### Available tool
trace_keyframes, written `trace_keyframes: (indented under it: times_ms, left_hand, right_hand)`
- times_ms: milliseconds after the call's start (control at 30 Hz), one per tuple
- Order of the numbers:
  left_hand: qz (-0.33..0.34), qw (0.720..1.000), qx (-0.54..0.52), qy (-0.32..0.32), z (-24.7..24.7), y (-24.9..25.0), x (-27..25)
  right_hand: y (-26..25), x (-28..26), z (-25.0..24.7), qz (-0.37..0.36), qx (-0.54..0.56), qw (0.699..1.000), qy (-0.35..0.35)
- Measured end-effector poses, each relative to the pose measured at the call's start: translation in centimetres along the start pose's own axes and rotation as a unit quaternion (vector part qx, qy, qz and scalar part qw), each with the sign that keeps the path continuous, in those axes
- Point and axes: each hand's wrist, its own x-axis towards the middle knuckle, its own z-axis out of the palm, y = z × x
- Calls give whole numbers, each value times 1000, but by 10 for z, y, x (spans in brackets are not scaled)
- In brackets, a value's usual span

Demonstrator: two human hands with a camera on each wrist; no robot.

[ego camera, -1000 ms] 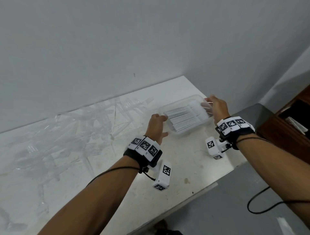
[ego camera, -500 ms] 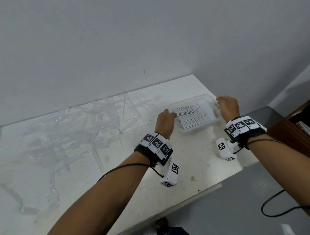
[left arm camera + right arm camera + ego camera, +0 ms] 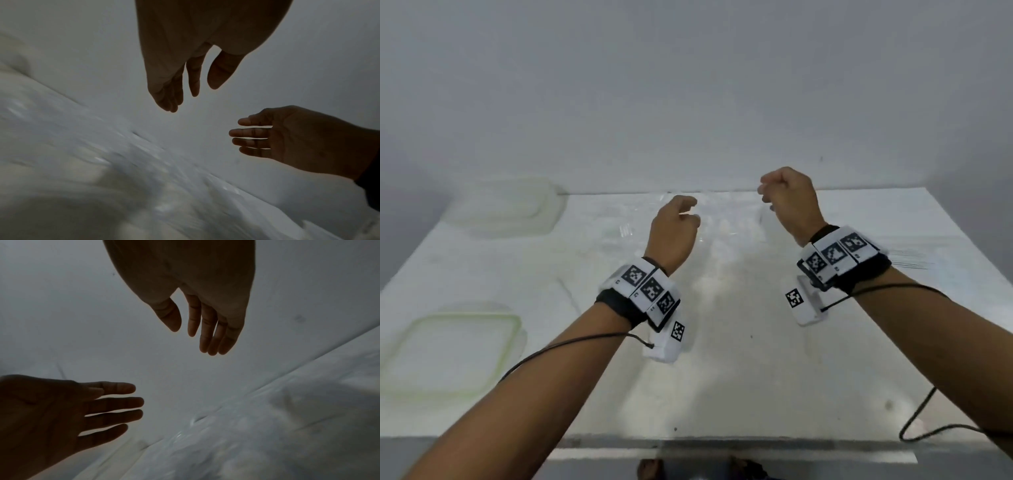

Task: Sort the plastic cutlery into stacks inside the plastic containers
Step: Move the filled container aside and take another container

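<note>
A loose pile of clear plastic cutlery (image 3: 726, 222) lies at the back middle of the white table (image 3: 756, 377). My left hand (image 3: 688, 209) hovers over the pile's left part. The right hand (image 3: 767, 192) hangs a little higher over its right part. In the left wrist view the left hand (image 3: 185, 91) has relaxed fingers and holds nothing. The right wrist view shows the right hand (image 3: 197, 331) likewise empty. A container of stacked cutlery (image 3: 907, 263) peeks out behind my right wrist.
Two clear plastic containers stand on the table's left side, one at the back (image 3: 506, 205) and one near the front (image 3: 448, 349). A grey wall (image 3: 688, 85) closes the back. The table's front edge (image 3: 722, 442) runs below my forearms.
Both hands have let go of the container of stacked cutlery and moved left to the loose pile. The head view has swung left, bringing the two left containers into sight.
</note>
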Motion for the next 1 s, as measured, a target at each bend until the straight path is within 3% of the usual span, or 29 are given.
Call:
trace_keyframes:
  times_ms: [267,400,500,600,667,800,1000]
  left_hand:
    - [-3,981,114,158,-165,-66,-22]
    - [-14,960,177,218,-234,-90,-38]
    - [-95,935,258,222,-282,-119,-49]
    - [-257,893,333,163,-319,-149,-63]
    - [-318,875,342,131,-335,-164,-74]
    - [-330,889,297,112,-354,-187,-90]
    - [-329,898,265,126,-356,-201,-82]
  right_hand:
    - [-65,-38,172,-15,18,984,-177]
    - [-87,-73,236,10,-9,959,-285]
    - [-94,-109,270,33,-57,912,-406]
    - [-98,-143,294,43,-107,864,-489]
    - [-94,-159,308,62,-120,846,-516]
    - [-80,-176,332,79,-151,832,-528]
    - [-83,-158,347,88,-145,852,-495]
